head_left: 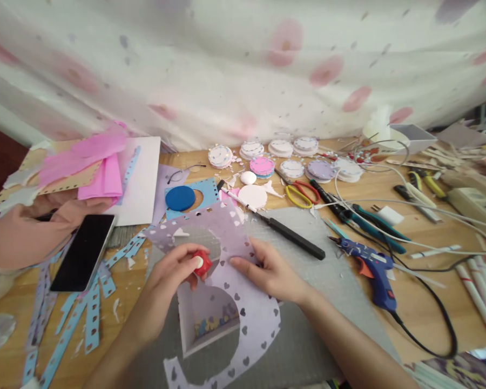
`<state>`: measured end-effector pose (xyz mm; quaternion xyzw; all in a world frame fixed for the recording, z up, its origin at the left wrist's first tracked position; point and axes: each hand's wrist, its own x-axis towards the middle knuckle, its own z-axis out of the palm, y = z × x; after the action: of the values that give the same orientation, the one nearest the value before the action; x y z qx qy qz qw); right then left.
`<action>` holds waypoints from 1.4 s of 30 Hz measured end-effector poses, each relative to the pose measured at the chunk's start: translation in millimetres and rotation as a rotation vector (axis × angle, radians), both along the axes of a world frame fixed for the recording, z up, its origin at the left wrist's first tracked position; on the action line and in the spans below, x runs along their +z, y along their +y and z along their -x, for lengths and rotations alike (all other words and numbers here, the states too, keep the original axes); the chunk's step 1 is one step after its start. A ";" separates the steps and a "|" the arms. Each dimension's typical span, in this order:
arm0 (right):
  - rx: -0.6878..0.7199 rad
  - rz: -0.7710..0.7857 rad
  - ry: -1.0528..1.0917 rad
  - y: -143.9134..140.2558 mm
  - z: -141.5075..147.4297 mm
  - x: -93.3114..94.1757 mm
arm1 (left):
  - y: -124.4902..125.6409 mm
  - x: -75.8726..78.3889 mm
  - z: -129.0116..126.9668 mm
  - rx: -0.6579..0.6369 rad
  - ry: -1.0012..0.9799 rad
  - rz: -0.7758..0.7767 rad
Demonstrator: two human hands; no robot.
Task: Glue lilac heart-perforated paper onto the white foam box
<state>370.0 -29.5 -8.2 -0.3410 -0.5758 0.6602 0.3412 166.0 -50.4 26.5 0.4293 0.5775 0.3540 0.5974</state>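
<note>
My left hand is closed around a small red paper punch with a white button, at the edge of the big cut-out in a lilac sheet of paper. Heart-shaped holes run along the sheet's border. My right hand pinches the sheet's right side, thumb on top. Beneath the sheet is a shallow white box holding small coloured paper bits, partly covered by the paper. A grey cutting mat lies under everything. Whether the punch grips the paper edge is hard to make out.
Several decorated paper discs stand at the back. A craft knife, scissors, and a blue glue gun with cords lie right. At left are a phone, blue paper strips and pink paper.
</note>
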 end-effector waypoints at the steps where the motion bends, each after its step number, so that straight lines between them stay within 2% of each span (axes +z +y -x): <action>1: 0.004 0.012 0.004 0.1 -0.4 0.2 | 1.9 2.0 -0.3 -0.011 -0.014 0.033; 12: 0.008 0.112 0.090 2.3 -1.1 0.2 | 9.6 7.0 -0.6 -0.038 -0.267 0.280; 16: -0.013 0.051 0.045 2.5 -1.4 1.9 | 9.3 7.6 -0.3 -0.032 -0.220 0.281; 20: -0.029 -0.062 -0.052 2.8 -1.0 4.4 | 9.0 7.4 1.0 -0.084 -0.196 0.267; 27: -0.023 -0.154 -0.125 3.2 -0.6 5.9 | 5.3 11.1 4.7 -0.099 -0.016 0.180; 31: -0.010 -0.123 -0.089 3.3 -0.4 4.8 | 3.0 14.2 1.2 -0.125 -0.039 0.206; 37: -0.033 -0.181 -0.107 3.4 0.0 2.6 | -2.3 12.3 -11.4 -0.030 -0.023 0.229; 42: 0.006 -0.244 -0.148 4.1 -0.7 2.7 | -1.4 8.8 -2.9 -0.118 0.001 0.287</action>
<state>370.7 -25.4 -5.5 -0.3430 -0.6764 0.5594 0.3346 169.0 -51.8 35.3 0.3730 0.5963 0.2318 0.6720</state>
